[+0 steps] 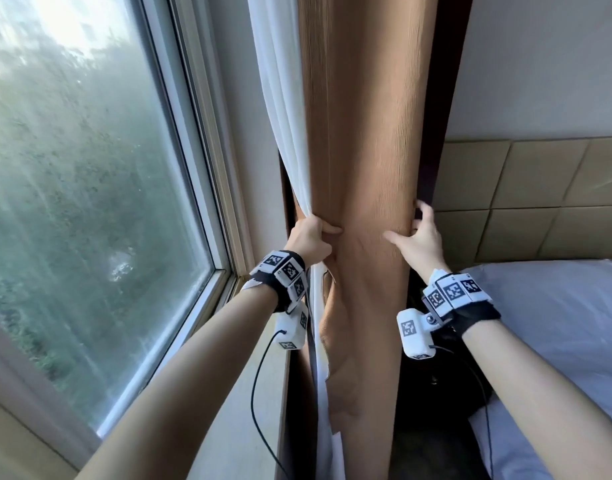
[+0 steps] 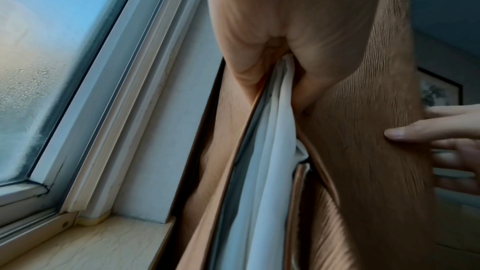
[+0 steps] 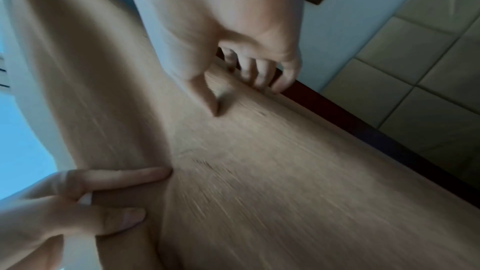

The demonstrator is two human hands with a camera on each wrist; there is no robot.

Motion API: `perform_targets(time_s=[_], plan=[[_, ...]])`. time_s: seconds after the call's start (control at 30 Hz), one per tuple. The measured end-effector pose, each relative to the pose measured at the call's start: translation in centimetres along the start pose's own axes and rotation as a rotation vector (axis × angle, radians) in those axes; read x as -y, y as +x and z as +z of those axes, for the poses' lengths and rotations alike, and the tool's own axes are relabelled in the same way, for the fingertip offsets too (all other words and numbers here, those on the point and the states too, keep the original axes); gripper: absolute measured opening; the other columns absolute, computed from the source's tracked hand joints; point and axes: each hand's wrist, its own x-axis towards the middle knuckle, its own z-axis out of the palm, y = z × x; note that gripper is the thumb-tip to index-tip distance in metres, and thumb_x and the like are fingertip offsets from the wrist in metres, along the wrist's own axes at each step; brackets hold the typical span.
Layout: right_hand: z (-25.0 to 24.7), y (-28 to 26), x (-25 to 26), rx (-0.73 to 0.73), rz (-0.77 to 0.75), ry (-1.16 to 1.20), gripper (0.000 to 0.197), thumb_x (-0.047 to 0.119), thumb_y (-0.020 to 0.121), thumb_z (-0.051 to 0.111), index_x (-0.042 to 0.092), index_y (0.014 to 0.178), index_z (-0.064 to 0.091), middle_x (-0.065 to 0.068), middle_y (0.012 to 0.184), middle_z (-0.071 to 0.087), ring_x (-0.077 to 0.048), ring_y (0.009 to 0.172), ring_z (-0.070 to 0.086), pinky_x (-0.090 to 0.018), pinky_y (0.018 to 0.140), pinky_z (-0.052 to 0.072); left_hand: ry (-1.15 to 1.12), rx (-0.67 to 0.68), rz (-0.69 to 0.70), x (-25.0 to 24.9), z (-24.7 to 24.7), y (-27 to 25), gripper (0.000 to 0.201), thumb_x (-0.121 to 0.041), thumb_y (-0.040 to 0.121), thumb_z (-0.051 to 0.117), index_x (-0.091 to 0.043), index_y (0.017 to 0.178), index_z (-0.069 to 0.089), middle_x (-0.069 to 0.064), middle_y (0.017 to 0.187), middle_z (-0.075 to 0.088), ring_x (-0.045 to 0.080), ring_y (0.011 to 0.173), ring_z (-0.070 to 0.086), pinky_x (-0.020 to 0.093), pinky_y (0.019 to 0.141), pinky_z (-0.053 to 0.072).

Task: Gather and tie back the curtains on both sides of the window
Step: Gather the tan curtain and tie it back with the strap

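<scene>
A tan curtain (image 1: 363,150) hangs bunched in the middle of the head view, with a white sheer curtain (image 1: 280,116) along its left side. My left hand (image 1: 309,237) grips the tan curtain's left edge, thumb on the front, and the sheer (image 2: 275,130) is pinched in with it. My right hand (image 1: 418,233) holds the right edge at the same height, with its thumb pressed on the front and its fingers (image 3: 259,73) curled round the edge. The tan curtain (image 3: 259,171) is squeezed between both hands. No tie-back shows in any view.
The window (image 1: 72,168) and its sill (image 2: 91,243) lie to the left. A dark wooden strip (image 1: 446,133) runs behind the curtain. To the right are a padded headboard (image 1: 539,195) and a bed with white bedding (image 1: 557,323). A framed picture (image 2: 439,89) hangs beyond.
</scene>
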Motion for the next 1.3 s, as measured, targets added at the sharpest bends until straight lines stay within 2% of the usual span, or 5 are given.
perform_targets(time_s=[0.57, 0.7, 0.87, 1.1, 1.3], plan=[[7.1, -6.8, 0.4, 0.234, -0.445, -0.853, 0.027, 0.002, 0.096, 0.036, 0.001, 0.120, 0.048, -0.018, 0.097, 0.067, -0.038, 0.088, 0.066, -0.043, 0.075, 0.050, -0.054, -0.048, 0.116, -2.0, 0.9, -1.3, 0.056, -0.059, 0.081, 0.059, -0.008, 0.059, 0.067, 0.005, 0.053, 0.061, 0.015, 0.052, 0.054, 0.027, 0.050, 0.043], [7.4, -6.8, 1.0, 0.449, -0.361, -0.850, 0.035, 0.001, 0.090, 0.039, -0.006, 0.123, 0.046, -0.023, 0.106, 0.064, -0.039, 0.095, 0.064, -0.041, 0.080, 0.051, 0.075, -0.141, 0.178, -1.7, 1.4, -1.0, 0.044, -0.023, 0.089, 0.059, -0.012, 0.048, 0.046, 0.015, 0.053, 0.054, 0.032, 0.054, 0.049, 0.032, 0.052, 0.040], [4.9, -4.1, -1.6, 0.648, -0.113, -0.484, 0.059, 0.014, 0.078, 0.042, 0.020, 0.137, 0.047, -0.013, 0.118, 0.062, -0.031, 0.109, 0.061, -0.036, 0.098, 0.048, 0.120, -0.108, 0.233, -1.2, 1.2, -1.3, 0.014, -0.002, 0.081, 0.046, -0.008, 0.091, 0.055, 0.016, 0.070, 0.058, 0.044, 0.072, 0.056, 0.034, 0.059, 0.041], [-0.2, 2.9, -3.2, -0.230, 0.033, -0.214, 0.060, 0.008, 0.073, 0.066, 0.026, 0.128, 0.048, 0.001, 0.120, 0.061, -0.026, 0.115, 0.055, -0.047, 0.099, 0.043, 0.087, -0.162, 0.341, -2.0, 1.0, -2.6, 0.104, 0.005, 0.077, 0.041, -0.054, 0.144, -0.013, 0.011, 0.057, 0.048, 0.034, 0.055, 0.050, 0.038, 0.058, 0.046], [-0.7, 4.1, -2.8, 0.076, 0.029, -0.157, 0.039, 0.015, 0.081, 0.070, 0.016, 0.119, 0.061, -0.004, 0.104, 0.069, -0.021, 0.097, 0.064, -0.022, 0.077, 0.048, 0.140, -0.118, 0.304, -1.0, 1.8, -1.4, 0.062, 0.002, 0.083, 0.041, -0.025, 0.138, 0.051, 0.014, 0.099, 0.070, 0.031, 0.089, 0.067, 0.025, 0.084, 0.051]])
